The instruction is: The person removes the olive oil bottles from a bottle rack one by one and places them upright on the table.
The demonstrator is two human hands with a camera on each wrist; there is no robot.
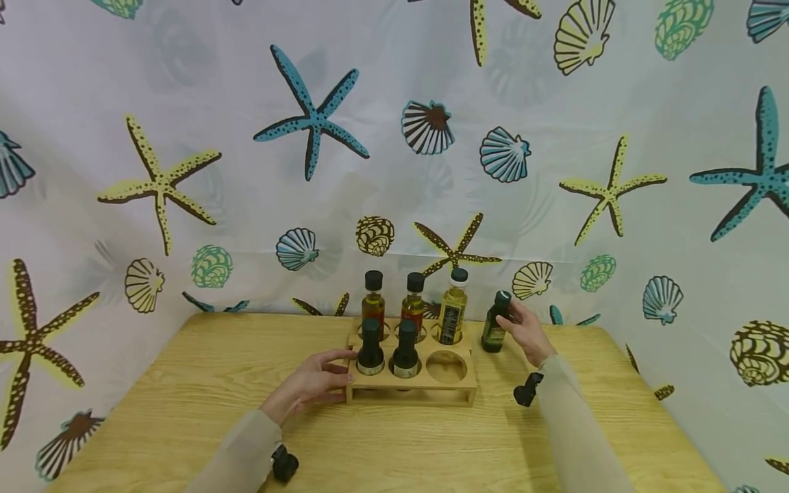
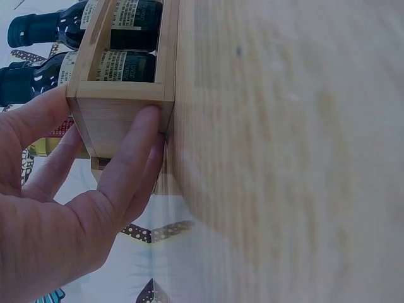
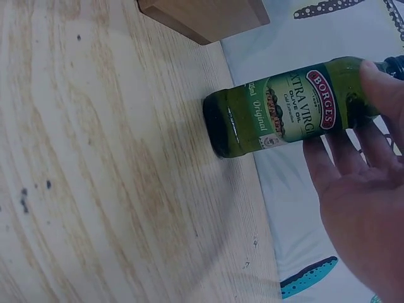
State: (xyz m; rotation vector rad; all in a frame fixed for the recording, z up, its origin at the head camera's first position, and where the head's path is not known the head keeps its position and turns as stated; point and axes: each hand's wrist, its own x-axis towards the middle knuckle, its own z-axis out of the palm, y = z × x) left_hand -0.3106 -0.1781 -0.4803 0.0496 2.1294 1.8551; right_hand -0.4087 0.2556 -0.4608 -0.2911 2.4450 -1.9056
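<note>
Beside the right end of a wooden two-tier bottle rack (image 1: pixel 425 385), my right hand (image 1: pixel 529 334) grips a green olive oil bottle (image 1: pixel 493 332) near its neck. In the right wrist view the bottle's label faces the camera, and its base is at or just over the tabletop; contact is unclear. My left hand (image 1: pixel 311 383) touches the rack's left end with fairly straight fingers (image 2: pixel 129 154) against the end panel. Two dark bottles (image 1: pixel 370 352) stand in the front row, beside a round hole at the right. Three bottles of yellowish oil (image 1: pixel 453 311) fill the back row.
The rack stands on a light wood table (image 1: pixel 246 356), towards its back edge. Behind and at both sides hangs a white cloth (image 1: pixel 382 185) printed with starfish and shells.
</note>
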